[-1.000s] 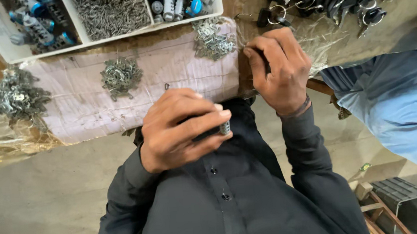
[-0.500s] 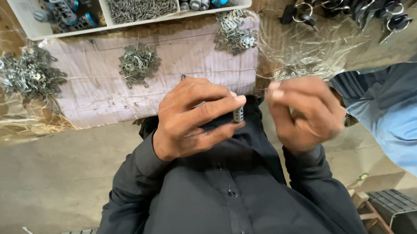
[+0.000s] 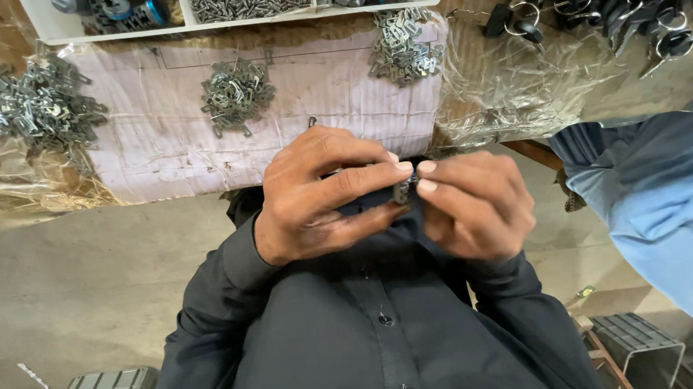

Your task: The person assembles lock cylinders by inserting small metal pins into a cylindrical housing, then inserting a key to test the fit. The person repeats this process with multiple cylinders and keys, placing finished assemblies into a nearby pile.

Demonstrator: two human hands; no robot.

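Both hands, left (image 3: 314, 193) and right (image 3: 473, 206), pinch 1 small metal clip (image 3: 403, 190) at chest height, seemingly mid-assembly; next it likely needs careful fingertip alignment.

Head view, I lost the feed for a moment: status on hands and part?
Left hand and right hand both pinch one small metal part at chest height. Metal clip piles lie on the bench beyond. Nothing between hands.

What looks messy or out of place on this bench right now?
Nothing looks broken. The metal clips lie in loose heaps on the plastic-covered cardboard, not in the white tray, and the plastic wrap is crumpled at the edges. Both hands, left hand and right hand, pinch one small metal piece.
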